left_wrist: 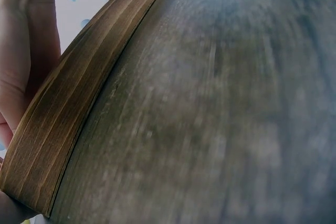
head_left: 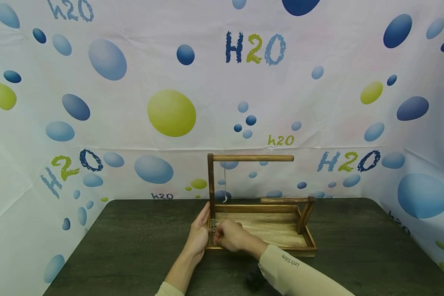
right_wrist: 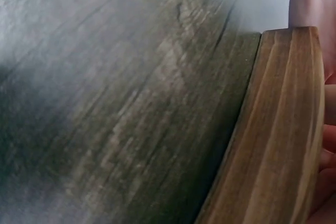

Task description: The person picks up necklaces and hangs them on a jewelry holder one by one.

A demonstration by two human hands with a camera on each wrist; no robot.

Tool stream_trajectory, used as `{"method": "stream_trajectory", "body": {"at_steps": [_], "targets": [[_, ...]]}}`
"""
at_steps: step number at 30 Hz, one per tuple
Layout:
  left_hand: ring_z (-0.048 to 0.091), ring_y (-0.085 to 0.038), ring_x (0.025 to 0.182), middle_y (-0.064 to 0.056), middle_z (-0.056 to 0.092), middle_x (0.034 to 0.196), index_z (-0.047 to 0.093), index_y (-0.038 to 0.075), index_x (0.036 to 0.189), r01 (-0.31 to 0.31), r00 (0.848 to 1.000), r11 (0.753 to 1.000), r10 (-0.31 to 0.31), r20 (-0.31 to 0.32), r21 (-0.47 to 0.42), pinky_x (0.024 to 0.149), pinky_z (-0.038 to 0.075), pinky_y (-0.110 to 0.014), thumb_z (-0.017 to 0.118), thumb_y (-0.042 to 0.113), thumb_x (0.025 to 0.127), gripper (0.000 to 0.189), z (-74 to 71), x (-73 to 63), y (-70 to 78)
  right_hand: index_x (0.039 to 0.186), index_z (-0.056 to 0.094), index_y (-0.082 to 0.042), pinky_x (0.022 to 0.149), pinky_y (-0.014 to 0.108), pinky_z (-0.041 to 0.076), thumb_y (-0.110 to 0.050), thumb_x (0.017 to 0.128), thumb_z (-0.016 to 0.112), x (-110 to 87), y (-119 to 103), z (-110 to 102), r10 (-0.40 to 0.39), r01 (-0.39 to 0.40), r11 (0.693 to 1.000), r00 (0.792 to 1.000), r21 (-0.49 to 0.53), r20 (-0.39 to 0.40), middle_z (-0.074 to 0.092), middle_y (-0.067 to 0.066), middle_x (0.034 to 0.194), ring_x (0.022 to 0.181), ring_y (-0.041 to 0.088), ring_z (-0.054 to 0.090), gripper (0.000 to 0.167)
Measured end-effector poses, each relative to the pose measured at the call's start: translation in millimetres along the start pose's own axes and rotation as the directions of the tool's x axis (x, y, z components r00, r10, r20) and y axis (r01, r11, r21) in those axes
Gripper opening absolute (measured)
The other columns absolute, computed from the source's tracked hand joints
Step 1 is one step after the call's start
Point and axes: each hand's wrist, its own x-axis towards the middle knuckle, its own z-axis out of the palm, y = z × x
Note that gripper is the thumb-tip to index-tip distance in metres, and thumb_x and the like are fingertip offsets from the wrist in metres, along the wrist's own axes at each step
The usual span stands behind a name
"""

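A wooden jewelry stand [head_left: 262, 251] sits on the table, with a shallow tray below and bars on two posts. From the taller left post's bar hangs a thin chain [head_left: 225, 181]. My left hand [head_left: 199, 234] rests along the tray's left end, fingers extended against the post's base, thumb over the rim. My right hand [head_left: 231, 236] is over the tray's front left corner with curled fingers, pinching at a small silvery piece of jewelry [head_left: 213, 225]; its exact kind is hidden. In the right wrist view, the tray's outer wall [right_wrist: 273, 108] covers part of the fingers.
A short post with a low bar [head_left: 285, 200] rises at the stand's right end. Just beyond the right hand, a small brownish round thing [head_left: 239, 224] lies in the tray. The dark wooden table [head_left: 140, 242] ends behind at a patterned sheet [head_left: 126, 102].
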Motion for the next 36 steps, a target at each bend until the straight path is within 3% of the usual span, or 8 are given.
{"method": "stream_trajectory", "body": {"at_steps": [8,18,22,29,31,34,35,36], "targets": [[0.0,-0.036,0.152,-0.02,0.013,0.165,0.019,0.01,0.162,0.004,1.0,1.0,-0.004,-0.005,0.0,0.116,0.008,-0.058,0.027,-0.022,0.08,0.089,0.1,-0.5,-0.2,0.08,0.075,-0.001,0.055,0.022,0.043,0.012,0.084,0.064,1.0,-1.5,-2.2,0.021,-0.022,0.999,0.999,0.036,0.044,0.067,0.003,0.071,0.057,0.007,0.052,0.017],[-0.001,-0.037,0.152,-0.019,0.012,0.166,0.02,0.014,0.163,0.011,1.0,1.0,-0.011,-0.003,0.003,0.116,0.011,-0.059,0.03,-0.022,0.077,0.093,0.3,-1.7,1.2,0.087,0.072,-0.002,0.062,0.024,0.042,0.006,0.091,0.062,-3.0,-4.2,-4.0,0.008,-0.015,0.994,0.998,0.108,0.068,0.067,0.004,0.084,0.066,0.009,0.051,0.013],[0.0,-0.036,0.152,-0.018,0.013,0.166,0.02,0.015,0.163,0.018,1.0,1.0,-0.018,-0.002,0.009,0.103,0.024,-0.052,0.031,-0.022,0.077,0.094,-0.5,-1.7,1.9,0.091,0.071,-0.003,0.06,0.025,0.04,0.005,0.093,0.06,-3.0,-4.0,-4.7,0.016,-0.026,0.989,0.997,0.148,0.073,0.067,0.004,0.086,0.065,0.01,0.049,0.014],[0.001,-0.035,0.152,-0.018,0.013,0.166,0.02,0.015,0.163,0.023,1.0,1.0,-0.023,-0.008,0.016,0.094,0.029,-0.043,0.032,-0.022,0.077,0.094,-1.4,-1.3,1.3,0.096,0.071,0.002,0.06,0.026,0.041,0.009,0.093,0.055,-4.3,-4.4,-7.1,0.029,-0.044,0.972,0.997,0.232,0.072,0.067,0.008,0.089,0.068,0.014,0.052,0.018],[0.005,-0.035,0.152,-0.018,0.014,0.166,0.021,0.015,0.162,0.022,1.0,1.0,-0.022,-0.015,0.016,0.079,0.036,-0.034,0.031,-0.022,0.077,0.093,-1.6,-0.8,0.9,0.098,0.07,0.003,0.06,0.026,0.042,0.01,0.092,0.053,-4.6,-4.6,-7.8,0.026,-0.04,0.968,0.998,0.246,0.061,0.066,0.009,0.088,0.07,0.016,0.054,0.02],[0.008,-0.035,0.151,-0.018,0.014,0.165,0.021,0.014,0.162,0.014,1.0,1.0,-0.013,-0.02,0.016,0.058,0.031,-0.028,0.031,-0.021,0.078,0.092,-1.8,-0.2,0.6,0.1,0.07,0.004,0.061,0.026,0.042,0.012,0.092,0.05,-5.1,-4.1,-8.1,0.017,-0.026,0.967,0.999,0.254,0.037,0.066,0.011,0.088,0.072,0.018,0.055,0.022],[0.009,-0.035,0.151,-0.019,0.014,0.165,0.022,0.014,0.162,0.012,1.0,1.0,-0.012,-0.02,0.014,0.055,0.029,-0.029,0.031,-0.021,0.077,0.092,-1.8,-0.2,0.5,0.1,0.07,0.004,0.061,0.026,0.042,0.012,0.092,0.05,-5.4,-4.1,-8.3,0.016,-0.023,0.967,0.999,0.252,0.03,0.066,0.011,0.088,0.072,0.018,0.055,0.022],[0.007,-0.035,0.151,-0.019,0.014,0.165,0.021,0.014,0.162,0.012,1.0,1.0,-0.012,-0.018,0.016,0.062,0.033,-0.029,0.031,-0.021,0.077,0.093,-1.7,-0.5,0.6,0.101,0.069,0.004,0.061,0.026,0.041,0.012,0.093,0.05,-5.8,-4.0,-8.5,0.017,-0.023,0.967,1.0,0.254,0.025,0.065,0.011,0.088,0.071,0.018,0.054,0.023]]}}
